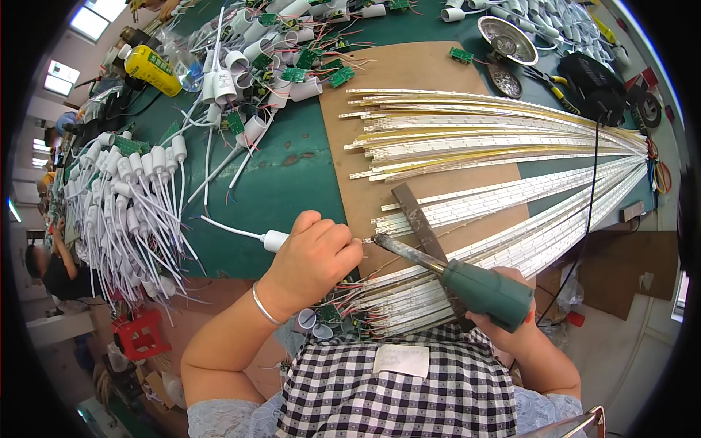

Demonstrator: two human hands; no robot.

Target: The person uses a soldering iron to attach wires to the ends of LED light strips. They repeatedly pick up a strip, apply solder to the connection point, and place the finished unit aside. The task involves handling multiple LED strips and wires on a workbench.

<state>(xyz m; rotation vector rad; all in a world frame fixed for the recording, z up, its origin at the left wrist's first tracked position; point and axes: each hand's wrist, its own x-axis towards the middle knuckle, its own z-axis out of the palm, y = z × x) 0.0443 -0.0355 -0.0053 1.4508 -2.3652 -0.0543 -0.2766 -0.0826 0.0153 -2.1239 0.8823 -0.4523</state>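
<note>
A green table (292, 191) is stretching across the view, with a brown board (409, 66) lying on it. White strips (460, 124) are fanning over the board, their gathered ends lying toward the table's right edge. At the near edge, the left hand (310, 252) is closing around a white cylinder (274, 241), and the right hand (504, 334) is gripping a green-handled soldering iron (485, 292), its tip pointing at the left fingertips. A dark bar (418, 219) is resting across the nearer strips. Corded cylinders (158, 158) are crowding the left edge; a yellow bottle (152, 70) is standing near the far left corner. Toward the far right corner, a metal dish (507, 40) and pliers (551, 87) are lying. Beyond the left edge, a red stool (140, 334) is standing on the floor, and another person (62, 270) is reaching an arm up. Windows (62, 77) are lighting the wall.
</note>
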